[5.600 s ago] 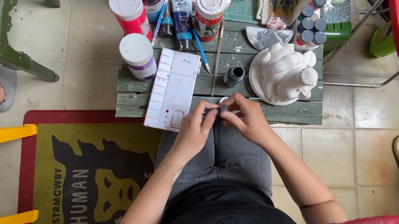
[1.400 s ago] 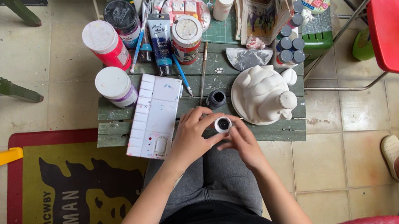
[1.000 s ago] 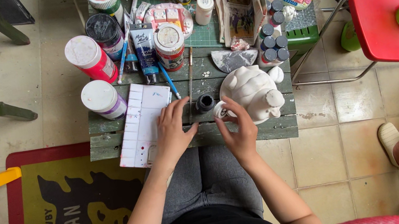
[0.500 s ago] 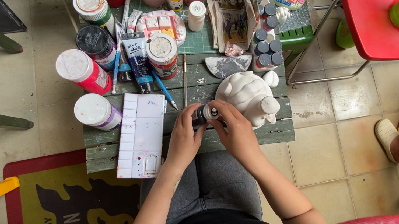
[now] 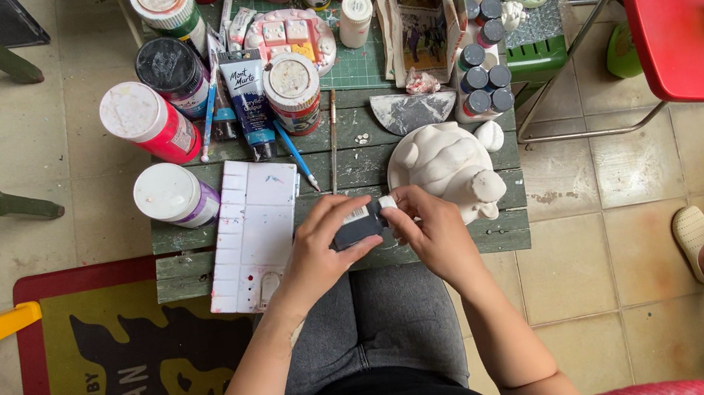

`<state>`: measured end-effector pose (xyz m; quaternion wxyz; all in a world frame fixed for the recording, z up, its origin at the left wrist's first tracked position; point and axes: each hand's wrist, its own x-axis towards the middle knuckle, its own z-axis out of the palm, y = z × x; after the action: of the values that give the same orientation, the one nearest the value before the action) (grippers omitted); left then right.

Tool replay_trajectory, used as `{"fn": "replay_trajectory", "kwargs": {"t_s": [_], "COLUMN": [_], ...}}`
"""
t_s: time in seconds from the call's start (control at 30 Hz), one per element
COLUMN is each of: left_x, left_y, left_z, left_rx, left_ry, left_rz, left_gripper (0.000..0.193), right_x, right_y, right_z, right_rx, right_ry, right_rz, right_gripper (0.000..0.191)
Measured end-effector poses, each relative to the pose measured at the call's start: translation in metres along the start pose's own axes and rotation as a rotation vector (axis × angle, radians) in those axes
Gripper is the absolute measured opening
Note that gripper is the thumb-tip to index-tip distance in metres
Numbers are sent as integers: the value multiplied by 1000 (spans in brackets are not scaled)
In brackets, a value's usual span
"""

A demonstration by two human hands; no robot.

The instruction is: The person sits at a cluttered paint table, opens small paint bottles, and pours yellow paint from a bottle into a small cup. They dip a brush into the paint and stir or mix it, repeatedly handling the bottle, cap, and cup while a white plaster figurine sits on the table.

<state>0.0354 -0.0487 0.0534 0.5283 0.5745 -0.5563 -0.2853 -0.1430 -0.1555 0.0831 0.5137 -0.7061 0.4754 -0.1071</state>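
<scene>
- The left hand (image 5: 316, 254) is wrapped around a small dark paint bottle (image 5: 355, 226), with its fingers curled over the top and the thumb under it, so the bottle is pinched firmly at its body.
- The right hand (image 5: 435, 229) meets it from the other side, with thumb and forefinger pressed together on the bottle's white cap (image 5: 387, 204).
- The bottle is held just above the near edge of the green wooden table (image 5: 438, 245), over the person's lap, just beside the white plaster figure (image 5: 447, 163).
- By its size the bottle looks light, and its plastic body looks stiff enough to bear a squeeze. The cap is small and smooth, so it may slip between the fingertips. The best hold seems to be the body in 1 hand and the cap's rim in the other, as now.
- The plaster figure looks brittle and top-heavy; judged from its shape, its broad base would be the safest place to grip it.
- To the left of the hands lies a white paint palette (image 5: 254, 234) with many small wells, touching nothing the hands hold.
- Further back stand several larger paint jars, among them a red jar with a white lid (image 5: 149, 121), and a row of small dark-capped bottles (image 5: 477, 69).
- A thin brush (image 5: 331, 141) lies between the palette and the figure.
</scene>
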Motion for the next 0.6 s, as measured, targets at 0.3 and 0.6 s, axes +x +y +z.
{"fn": "replay_trajectory", "kwargs": {"t_s": [0.3, 0.6], "left_x": [5, -6], "left_y": [19, 6], "left_z": [-27, -30], "left_rx": [53, 58], "left_ry": [20, 66], "left_rz": [1, -14], "left_gripper": [54, 56], "right_x": [-9, 9], "right_y": [-22, -17], "right_z": [-7, 8], "right_rx": [46, 63], "right_ry": [-188, -263], "right_rz": [-365, -238], "right_gripper": [47, 38]}}
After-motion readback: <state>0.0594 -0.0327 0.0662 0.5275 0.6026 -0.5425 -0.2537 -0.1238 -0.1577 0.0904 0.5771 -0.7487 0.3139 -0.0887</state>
